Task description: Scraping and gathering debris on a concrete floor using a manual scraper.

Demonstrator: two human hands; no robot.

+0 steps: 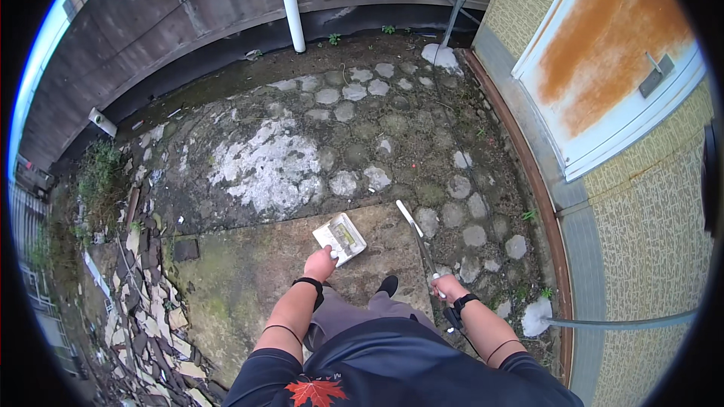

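Left hand closed on white square plastic-looking tray beyond its fingers, right hand curled round slim white-tipped dark-shafted tool; best keep tray level

Open ahead, hemmed in at both sides
Between the white pan and the long slim tool, a gap lies open over the concrete slab, continuing forward above the hexagonal pavers. Broken-tile rubble obstructs the left; a metal pole and the patterned wall bar the right; a white pipe stands far ahead.
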